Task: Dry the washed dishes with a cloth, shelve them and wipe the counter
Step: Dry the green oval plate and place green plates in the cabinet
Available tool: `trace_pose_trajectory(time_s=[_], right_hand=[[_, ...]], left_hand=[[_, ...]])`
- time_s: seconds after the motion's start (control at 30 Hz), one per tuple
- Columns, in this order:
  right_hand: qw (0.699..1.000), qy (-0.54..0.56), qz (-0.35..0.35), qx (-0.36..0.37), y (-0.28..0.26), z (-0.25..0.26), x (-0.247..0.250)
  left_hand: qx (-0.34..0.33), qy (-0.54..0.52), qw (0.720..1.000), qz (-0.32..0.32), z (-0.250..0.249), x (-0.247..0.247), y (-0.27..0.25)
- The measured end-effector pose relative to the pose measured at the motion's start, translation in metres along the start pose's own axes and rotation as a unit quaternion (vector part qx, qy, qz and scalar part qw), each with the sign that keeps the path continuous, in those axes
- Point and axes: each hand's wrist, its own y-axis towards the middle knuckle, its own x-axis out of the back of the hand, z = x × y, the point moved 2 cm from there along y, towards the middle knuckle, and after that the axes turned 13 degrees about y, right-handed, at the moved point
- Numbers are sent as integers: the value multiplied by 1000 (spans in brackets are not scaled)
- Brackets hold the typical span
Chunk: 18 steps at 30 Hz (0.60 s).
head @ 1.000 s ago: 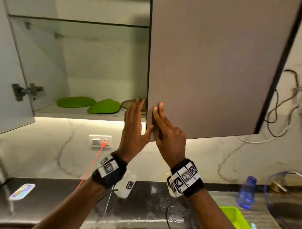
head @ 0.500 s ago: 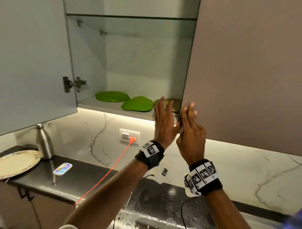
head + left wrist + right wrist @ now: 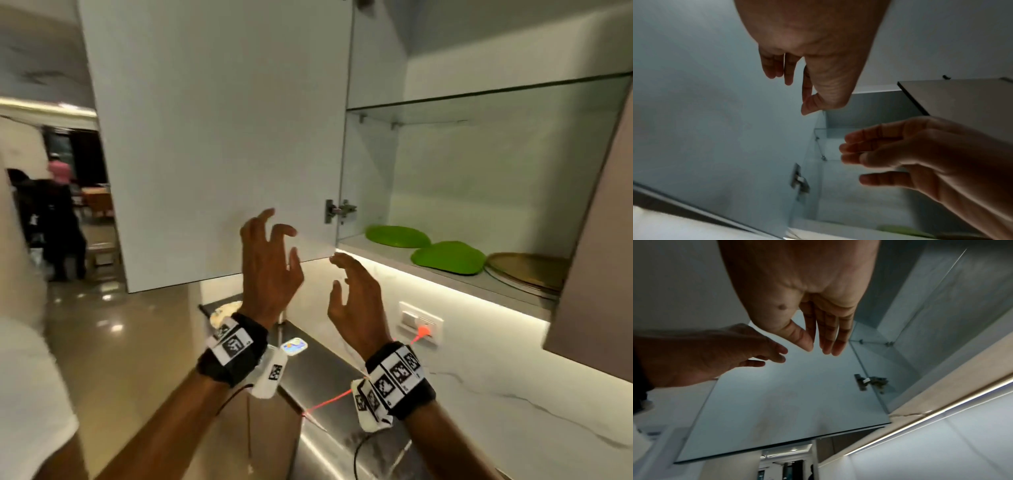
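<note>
Hanging wide open, the left cabinet door [image 3: 219, 144] is now faced, whereas a second ago the right door's edge was touched by both hands. On the lower shelf [image 3: 445, 274] two green plates [image 3: 397, 235] and a golden plate [image 3: 527, 270] are already stored. Near the door's lower edge, the left hand [image 3: 270, 270] and right hand [image 3: 356, 301] are held empty, fingers loosely spread. Closing this door is probably intended; the steel bench [image 3: 322, 370] is not yet wiped.

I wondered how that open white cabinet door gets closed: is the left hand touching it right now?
Cannot tell. In the head view the left hand overlaps the open white cabinet door, fingers spread and curled; the left wrist view shows no plain contact or gap.
</note>
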Motion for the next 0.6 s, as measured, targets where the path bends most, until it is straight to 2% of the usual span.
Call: trace_pose_trajectory(time_s=[0.13,0.23,0.37,0.47,0.6], right_hand=[[996,84,32,-5,14,30,-58],[993,105,50,-16,17,45,-77],[993,104,47,-36,22,40,-75],[994,90,43,-50,27,30,-67],[995,66,36,-60,28,18,-55]], left_hand=[[83,184,979,-27,75,57,24],[171,256,951,-14,117,76,33],[225,263,938,36,141,73,37],[223,257,940,23,151,63,34],[228,229,946,-41,161,55,40]])
